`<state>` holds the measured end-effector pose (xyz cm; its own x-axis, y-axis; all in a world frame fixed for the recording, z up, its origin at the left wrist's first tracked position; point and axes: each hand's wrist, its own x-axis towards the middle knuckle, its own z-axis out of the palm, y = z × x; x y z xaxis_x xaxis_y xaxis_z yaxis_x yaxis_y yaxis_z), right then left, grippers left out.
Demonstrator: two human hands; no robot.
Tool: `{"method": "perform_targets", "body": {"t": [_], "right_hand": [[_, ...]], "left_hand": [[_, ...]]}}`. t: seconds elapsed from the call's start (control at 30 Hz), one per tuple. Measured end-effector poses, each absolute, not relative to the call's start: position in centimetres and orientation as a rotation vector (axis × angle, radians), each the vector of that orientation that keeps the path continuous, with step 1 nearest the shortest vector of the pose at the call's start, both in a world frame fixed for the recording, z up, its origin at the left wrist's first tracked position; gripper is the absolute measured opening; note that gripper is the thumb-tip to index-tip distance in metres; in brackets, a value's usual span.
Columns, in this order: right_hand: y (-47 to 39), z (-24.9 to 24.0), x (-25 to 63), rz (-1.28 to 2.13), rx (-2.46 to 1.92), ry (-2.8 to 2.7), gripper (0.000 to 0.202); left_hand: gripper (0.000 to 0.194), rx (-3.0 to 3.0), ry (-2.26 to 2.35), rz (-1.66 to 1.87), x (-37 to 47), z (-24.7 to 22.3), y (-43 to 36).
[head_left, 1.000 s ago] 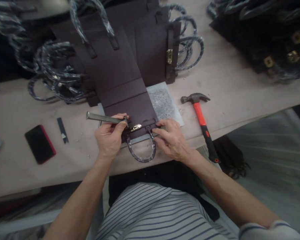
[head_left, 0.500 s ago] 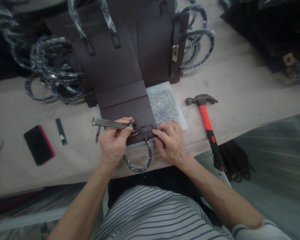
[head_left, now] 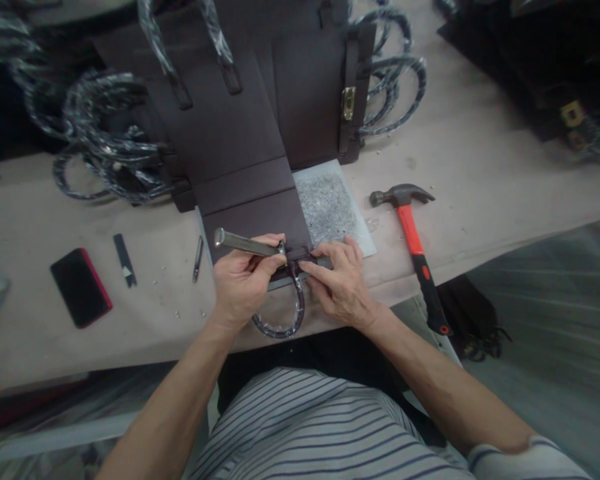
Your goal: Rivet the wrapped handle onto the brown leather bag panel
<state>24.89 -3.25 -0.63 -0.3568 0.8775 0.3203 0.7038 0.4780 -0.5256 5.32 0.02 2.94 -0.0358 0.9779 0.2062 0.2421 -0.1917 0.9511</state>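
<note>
Left hand point(head_left: 243, 283) clenched round a silver, bar-shaped metal tool point(head_left: 245, 244), thumb and fingertips pinching near its far end; that end is small and partly covered by the fingers, so its shape and exact contact are hard to make out; right hand point(head_left: 343, 283) bent, fingertips at the near right corner of a dark brown, smooth leather-like panel point(head_left: 247, 153), beside the handle base; cannot tell whether those fingers pinch anything or just press; panel lies flat, near end between the hands, far end running up among other brown pieces, outline lost there; dark handle loop in clear plastic wrap point(head_left: 299, 300) hangs off the near edge, its left side hidden behind the left hand; pale slab with speckled grey top point(head_left: 330, 203) sits under the panel, mostly covered; claw hammer with red-and-black grip point(head_left: 410, 230) lies right of the slab, apart from both hands; slim dark metal pen-like tool point(head_left: 198, 259), flat dark strip with a pale tip point(head_left: 125, 260) and black phone with red edge point(head_left: 81, 288) lie to the left; dark pile with gold-coloured fittings point(head_left: 530, 80) upper right, blurred, cut off by the frame.
</note>
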Motion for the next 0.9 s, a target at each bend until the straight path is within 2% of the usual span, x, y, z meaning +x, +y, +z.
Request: {"method": "perform_targets", "body": {"t": [0.27,0.5,0.9], "right_hand": [[-3.0,-0.1,25.5,0.496,-1.305,-2.219,0.036],[-2.8,-0.3,26.6,0.519,-1.137,-2.242,0.034],[-2.9,-0.6,26.4,0.463,-1.131,-2.205,0.032]], "left_hand": [[0.011,1.549,1.278,1.303,6.0,2.1,0.3],[0.011,1.66,1.316,1.267,5.9,1.9,0.2],[0.01,1.779,1.292,1.224,5.9,2.1,0.1]]}}
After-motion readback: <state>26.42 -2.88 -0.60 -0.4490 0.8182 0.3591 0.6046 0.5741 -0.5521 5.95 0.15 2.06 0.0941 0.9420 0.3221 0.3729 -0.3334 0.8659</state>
